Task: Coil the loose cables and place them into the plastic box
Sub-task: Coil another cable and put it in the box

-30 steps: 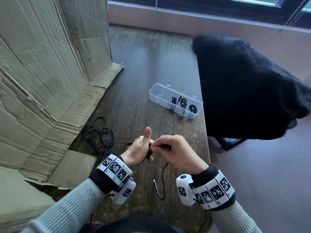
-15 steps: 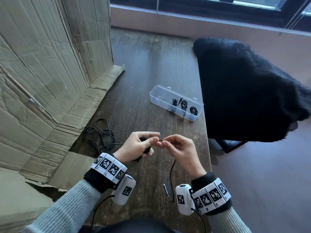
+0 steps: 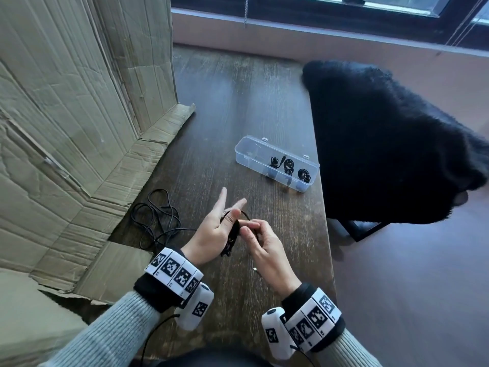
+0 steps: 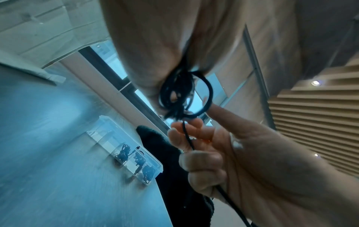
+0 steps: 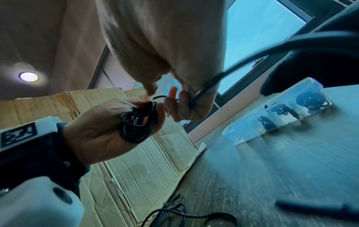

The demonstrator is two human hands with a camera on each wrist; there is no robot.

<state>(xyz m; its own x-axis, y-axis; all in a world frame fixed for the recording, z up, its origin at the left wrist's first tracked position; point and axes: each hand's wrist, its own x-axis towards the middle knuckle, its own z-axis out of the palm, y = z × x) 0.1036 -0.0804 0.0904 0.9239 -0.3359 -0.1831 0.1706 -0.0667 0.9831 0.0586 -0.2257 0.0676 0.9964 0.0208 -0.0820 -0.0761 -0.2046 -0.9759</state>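
My left hand [image 3: 229, 219] holds a small coil of black cable [image 3: 233, 235] under its thumb, fingers stretched out above the dark wooden table [image 3: 238, 107]. My right hand [image 3: 250, 229] pinches the same cable beside the coil, and a short tail ending in a plug [image 3: 255, 269] hangs below it. The left wrist view shows the coil [image 4: 178, 95] with one wide loop and the right fingers [image 4: 194, 138] round the strand. In the right wrist view the coil [image 5: 136, 122] lies in my left palm. The clear plastic box [image 3: 248, 152] stands open further back, with coiled cables in its right half.
A tangle of loose black cable [image 3: 156, 221] lies left of my hands, one strand running toward my left wrist. Flattened cardboard [image 3: 79, 128] covers the left side. A chair draped in black fleece [image 3: 383, 144] stands along the table's right edge, close to the box.
My left fingers have straightened out from a curl. The tail hanging under my right hand has grown shorter as more cable went onto the coil.
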